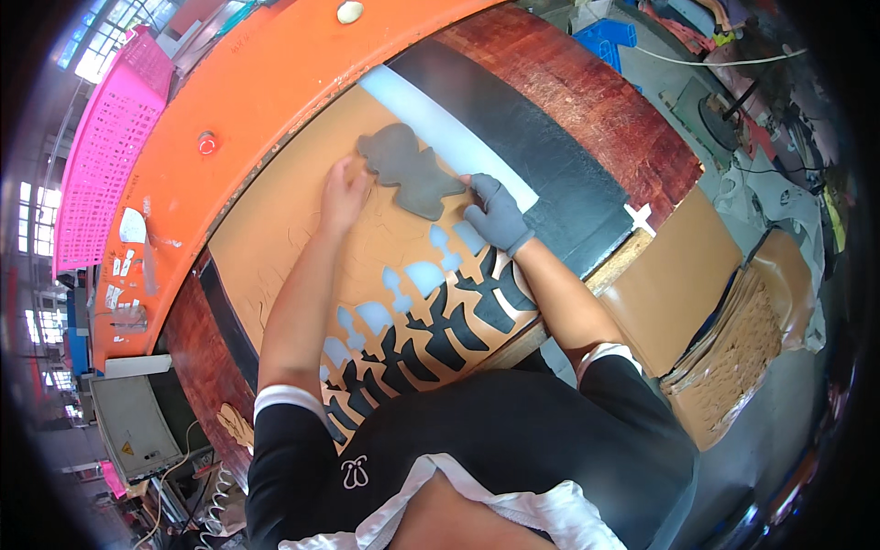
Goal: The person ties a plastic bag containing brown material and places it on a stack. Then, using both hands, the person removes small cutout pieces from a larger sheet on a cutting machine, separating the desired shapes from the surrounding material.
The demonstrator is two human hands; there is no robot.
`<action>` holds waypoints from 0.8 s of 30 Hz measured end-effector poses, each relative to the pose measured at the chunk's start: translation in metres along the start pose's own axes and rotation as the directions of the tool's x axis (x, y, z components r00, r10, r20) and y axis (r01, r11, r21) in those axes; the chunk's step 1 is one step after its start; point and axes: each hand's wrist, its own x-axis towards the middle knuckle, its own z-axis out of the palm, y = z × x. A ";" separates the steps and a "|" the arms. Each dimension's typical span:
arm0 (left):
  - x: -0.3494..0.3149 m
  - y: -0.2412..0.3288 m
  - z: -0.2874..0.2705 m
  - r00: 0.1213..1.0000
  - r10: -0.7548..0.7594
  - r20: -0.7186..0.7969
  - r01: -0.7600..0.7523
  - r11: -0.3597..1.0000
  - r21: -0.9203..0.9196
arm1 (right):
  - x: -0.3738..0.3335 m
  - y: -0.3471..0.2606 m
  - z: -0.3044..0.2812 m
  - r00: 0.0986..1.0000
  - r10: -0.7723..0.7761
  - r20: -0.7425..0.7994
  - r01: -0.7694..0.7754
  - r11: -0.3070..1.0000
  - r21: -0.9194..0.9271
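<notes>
A dark grey, flat cutting die (pixel 412 170) with a wavy outline lies on a tan leather sheet (pixel 284 220). My bare left hand (pixel 345 194) grips its left edge, the fingers partly hidden against it. On the right side my right hand (pixel 498 213), in a grey glove with bare fingertips, holds the die's other end. Nearer to me, the sheet has rows of cut-out holes (pixel 449 337) in the shape of the die, with black and pale blue surface showing through them.
An orange machine beam (pixel 247 92) with a red button (pixel 208 143) spans the far left. Behind it stands a pink basket (pixel 110 151). A stack of tan sheets (pixel 724 339) hangs at the right, beside the worn red board (pixel 587 82). A grey control box (pixel 136 426) stands lower left.
</notes>
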 end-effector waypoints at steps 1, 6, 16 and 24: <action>0.014 -0.001 0.005 1.000 0.001 -0.027 -0.002 0.999 -0.035 | 0.000 -0.003 -0.001 0.999 -0.038 -0.004 0.038 0.999 -0.039; 0.055 0.000 0.028 0.988 -0.152 0.026 0.150 0.909 -0.389 | 0.007 -0.021 0.001 0.986 -0.162 0.025 0.163 0.955 -0.249; 0.053 0.009 0.020 0.953 -0.285 0.101 0.293 0.791 -0.538 | 0.014 -0.026 0.012 0.982 -0.190 0.000 0.179 0.924 -0.339; 0.058 0.003 0.016 0.954 -0.266 0.138 0.297 0.777 -0.556 | 0.017 -0.031 0.017 0.980 -0.199 0.032 0.195 0.899 -0.391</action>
